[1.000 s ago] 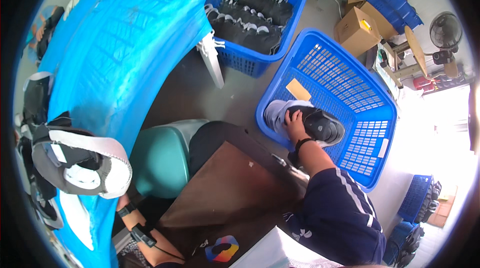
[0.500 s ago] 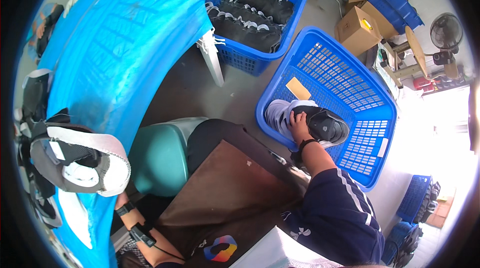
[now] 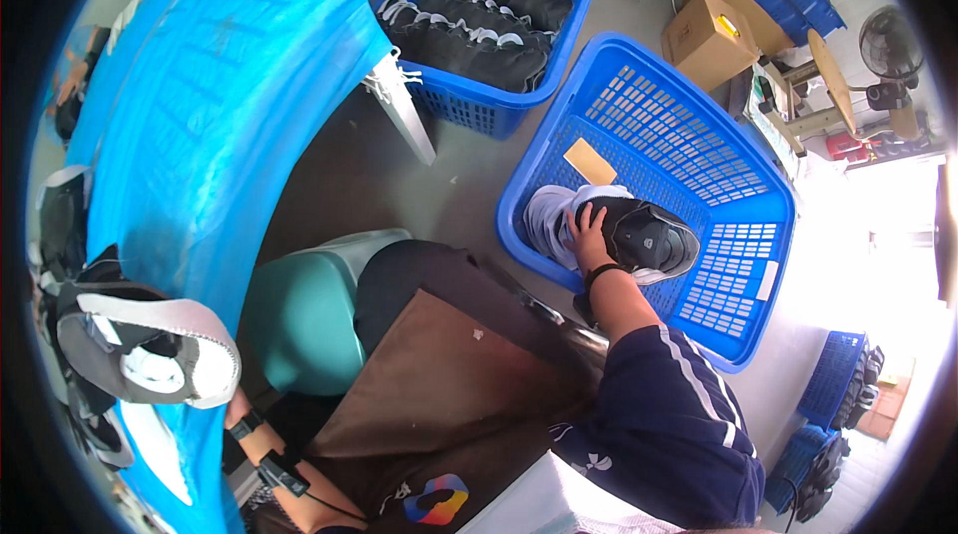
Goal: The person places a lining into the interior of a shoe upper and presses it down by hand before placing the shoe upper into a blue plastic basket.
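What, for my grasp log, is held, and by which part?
Cannot tell: right hand covers the left end of a black rounded shoe upper; left hand, fingers hidden, at a grey curved upper.

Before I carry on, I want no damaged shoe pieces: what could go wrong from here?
The black shoe piece under the right hand could slide or tip against the pale pieces beside it in the blue basket, since a firm grip cannot be confirmed.

The grey-and-white shoe piece near the edge of the blue-covered table might drop if the left hand is supporting it; that hand is partly hidden.
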A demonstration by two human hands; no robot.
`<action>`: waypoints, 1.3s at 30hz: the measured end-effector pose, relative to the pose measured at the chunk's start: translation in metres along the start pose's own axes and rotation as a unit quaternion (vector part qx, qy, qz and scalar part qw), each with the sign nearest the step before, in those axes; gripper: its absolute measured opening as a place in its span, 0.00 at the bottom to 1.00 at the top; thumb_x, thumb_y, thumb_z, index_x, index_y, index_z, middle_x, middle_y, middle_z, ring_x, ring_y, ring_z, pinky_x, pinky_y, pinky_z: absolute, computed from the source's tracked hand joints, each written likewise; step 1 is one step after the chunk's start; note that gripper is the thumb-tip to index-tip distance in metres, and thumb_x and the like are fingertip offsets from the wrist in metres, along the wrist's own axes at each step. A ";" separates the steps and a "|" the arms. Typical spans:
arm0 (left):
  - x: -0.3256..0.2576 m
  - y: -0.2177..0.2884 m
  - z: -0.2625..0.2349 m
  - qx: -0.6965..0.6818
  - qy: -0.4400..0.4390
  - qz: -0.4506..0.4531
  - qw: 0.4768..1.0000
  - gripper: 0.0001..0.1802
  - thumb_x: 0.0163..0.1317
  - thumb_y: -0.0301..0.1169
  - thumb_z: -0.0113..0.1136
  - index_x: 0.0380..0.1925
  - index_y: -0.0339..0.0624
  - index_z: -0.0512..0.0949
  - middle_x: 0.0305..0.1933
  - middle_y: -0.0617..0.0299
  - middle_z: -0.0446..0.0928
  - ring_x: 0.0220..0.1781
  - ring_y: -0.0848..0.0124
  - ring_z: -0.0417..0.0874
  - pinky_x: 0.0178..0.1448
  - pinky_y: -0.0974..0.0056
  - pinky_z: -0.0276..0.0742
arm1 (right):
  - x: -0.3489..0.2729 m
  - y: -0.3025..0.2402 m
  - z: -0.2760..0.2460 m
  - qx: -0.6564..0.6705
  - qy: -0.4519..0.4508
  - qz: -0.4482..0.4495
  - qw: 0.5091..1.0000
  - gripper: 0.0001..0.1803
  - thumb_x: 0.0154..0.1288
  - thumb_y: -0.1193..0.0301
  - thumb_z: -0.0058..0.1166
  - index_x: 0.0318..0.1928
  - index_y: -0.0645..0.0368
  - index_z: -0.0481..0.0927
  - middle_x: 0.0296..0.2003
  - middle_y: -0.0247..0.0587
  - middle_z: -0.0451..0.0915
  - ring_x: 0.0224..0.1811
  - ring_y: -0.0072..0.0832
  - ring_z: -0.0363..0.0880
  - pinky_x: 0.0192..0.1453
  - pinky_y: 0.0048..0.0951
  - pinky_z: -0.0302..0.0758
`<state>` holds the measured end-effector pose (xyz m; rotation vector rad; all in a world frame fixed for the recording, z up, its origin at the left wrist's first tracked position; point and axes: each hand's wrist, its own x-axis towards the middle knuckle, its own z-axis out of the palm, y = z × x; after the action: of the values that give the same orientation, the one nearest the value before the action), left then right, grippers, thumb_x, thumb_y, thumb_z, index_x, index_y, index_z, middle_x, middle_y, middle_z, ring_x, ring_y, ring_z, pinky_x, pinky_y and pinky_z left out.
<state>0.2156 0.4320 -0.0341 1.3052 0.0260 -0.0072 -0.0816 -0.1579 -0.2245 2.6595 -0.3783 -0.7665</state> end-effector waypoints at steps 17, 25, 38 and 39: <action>-0.005 0.009 0.004 0.006 0.002 0.015 1.000 0.23 0.61 0.35 0.44 0.54 0.37 0.60 0.57 0.53 0.61 0.59 0.62 0.60 0.63 0.61 0.54 | -0.029 0.024 0.024 -0.046 -0.010 -0.043 0.998 0.17 0.61 0.57 0.36 0.50 0.30 0.71 0.61 0.41 0.53 0.59 0.62 0.47 0.52 0.72 0.46; -0.008 0.008 0.009 0.009 -0.005 0.016 1.000 0.22 0.61 0.35 0.44 0.54 0.37 0.60 0.57 0.53 0.62 0.58 0.62 0.61 0.62 0.62 0.55 | -0.002 -0.007 -0.010 -0.118 -0.067 -0.064 0.989 0.20 0.59 0.63 0.37 0.52 0.45 0.70 0.60 0.38 0.55 0.58 0.61 0.50 0.52 0.70 0.48; -0.007 0.014 0.004 0.018 0.022 0.011 1.000 0.22 0.60 0.34 0.45 0.53 0.37 0.61 0.56 0.53 0.63 0.58 0.63 0.62 0.62 0.62 0.57 | -0.006 -0.004 0.027 -0.159 -0.050 -0.080 0.983 0.25 0.58 0.66 0.35 0.56 0.64 0.62 0.57 0.48 0.58 0.58 0.63 0.51 0.53 0.69 0.48; -0.006 0.014 0.003 0.019 0.025 0.012 0.999 0.22 0.60 0.34 0.45 0.53 0.37 0.61 0.56 0.53 0.63 0.58 0.63 0.63 0.62 0.63 0.57 | -0.005 -0.004 0.032 -0.161 -0.048 -0.084 0.982 0.25 0.58 0.66 0.35 0.56 0.64 0.62 0.57 0.48 0.58 0.58 0.63 0.51 0.53 0.69 0.48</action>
<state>0.2094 0.4324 -0.0196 1.3429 0.0528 0.0462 -0.1024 -0.1610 -0.2490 2.3760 -0.0456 -0.9238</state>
